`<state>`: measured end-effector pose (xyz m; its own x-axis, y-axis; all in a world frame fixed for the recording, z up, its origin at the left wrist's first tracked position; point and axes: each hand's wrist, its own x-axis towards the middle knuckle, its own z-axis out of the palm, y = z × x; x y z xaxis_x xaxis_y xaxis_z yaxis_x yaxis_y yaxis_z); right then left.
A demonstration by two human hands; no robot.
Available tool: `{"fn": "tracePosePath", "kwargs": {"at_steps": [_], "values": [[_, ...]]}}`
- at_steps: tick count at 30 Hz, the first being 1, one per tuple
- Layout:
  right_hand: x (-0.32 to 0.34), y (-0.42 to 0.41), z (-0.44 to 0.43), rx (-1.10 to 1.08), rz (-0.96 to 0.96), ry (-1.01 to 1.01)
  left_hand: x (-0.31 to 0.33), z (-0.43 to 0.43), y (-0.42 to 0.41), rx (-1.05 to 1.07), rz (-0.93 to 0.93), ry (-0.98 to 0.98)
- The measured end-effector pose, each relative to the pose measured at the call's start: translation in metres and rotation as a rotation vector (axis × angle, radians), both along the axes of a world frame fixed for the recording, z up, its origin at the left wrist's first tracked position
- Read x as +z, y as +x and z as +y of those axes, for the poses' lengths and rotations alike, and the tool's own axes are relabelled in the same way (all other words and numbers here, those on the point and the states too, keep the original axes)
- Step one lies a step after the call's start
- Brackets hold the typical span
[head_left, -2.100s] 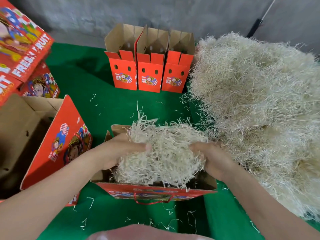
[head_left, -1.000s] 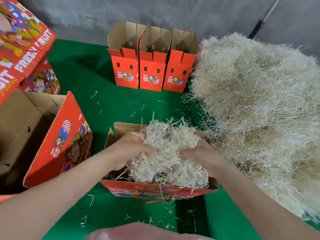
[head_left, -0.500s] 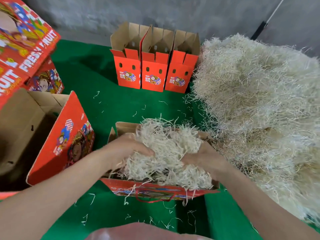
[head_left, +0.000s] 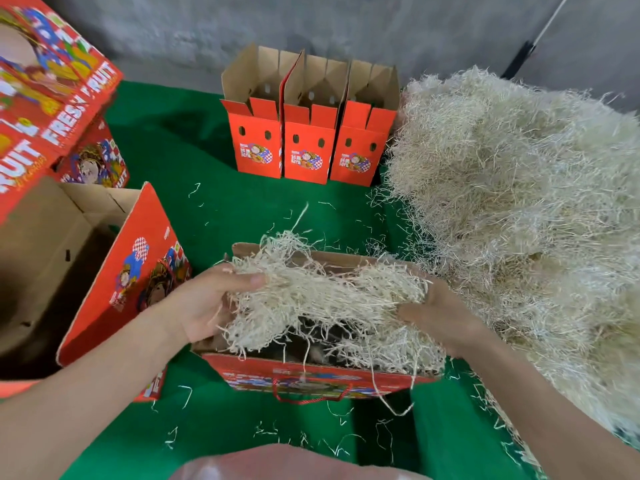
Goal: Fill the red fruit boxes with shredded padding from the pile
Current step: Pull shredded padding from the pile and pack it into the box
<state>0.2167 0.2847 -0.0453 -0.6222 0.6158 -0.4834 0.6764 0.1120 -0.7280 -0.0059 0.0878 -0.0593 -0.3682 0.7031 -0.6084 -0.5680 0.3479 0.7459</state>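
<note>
Wad of pale shredded paper padding (head_left: pixel 325 299) over open red cardboard fruit box (head_left: pixel 311 377) at 6 o'clock. L hand (head_left: pixel 204 306) & R hand (head_left: pixel 440 313) grip its ends, fingers curled. Step: spreading fill. Next prob. needs pressing down evenly. Big pale shredded pile (head_left: pixel 519 202) at 3 o'clock.

Both bare forearms reach forward from the lower corners and converge. The left hand (head_left: pixel 207 303), palm turned inward and thumb on top, pinches a pale shredded padding clump (head_left: pixel 329 292). The right hand (head_left: pixel 441 315) grips the clump's opposite end with curled fingers.

Pile (head_left: pixel 519 209) cut by right edge, box (head_left: pixel 311 377) floor mostly hidden under padding (head_left: pixel 329 299) — bottom-edge shape (head_left: pixel 294 465) blurred.
</note>
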Motion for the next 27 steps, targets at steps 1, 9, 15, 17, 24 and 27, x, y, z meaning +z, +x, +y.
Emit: {"fn": "tracePosePath", "kwargs": {"at_steps": [1,9,15,17,24,27], "values": [[0.001,0.001,0.000,-0.024,0.011,0.002,0.001,-0.001,-0.003,0.003,-0.047,0.056],[0.005,-0.018,-0.015,-0.011,0.180,-0.448,0.000,0.015,0.032,-0.227,0.116,0.182],[-0.015,-0.051,-0.044,0.050,0.257,-0.277,-0.005,0.031,0.060,-0.245,0.496,0.077],[-0.018,-0.047,-0.039,0.049,0.273,-0.226,0.000,0.024,0.052,-0.243,0.330,0.166],[-0.015,-0.028,-0.024,-0.023,0.362,-0.333,-0.003,0.014,0.038,-0.206,0.189,0.175],[-0.013,-0.040,-0.039,0.055,0.320,-0.401,-0.006,0.028,0.055,-0.221,0.284,0.170]]}}
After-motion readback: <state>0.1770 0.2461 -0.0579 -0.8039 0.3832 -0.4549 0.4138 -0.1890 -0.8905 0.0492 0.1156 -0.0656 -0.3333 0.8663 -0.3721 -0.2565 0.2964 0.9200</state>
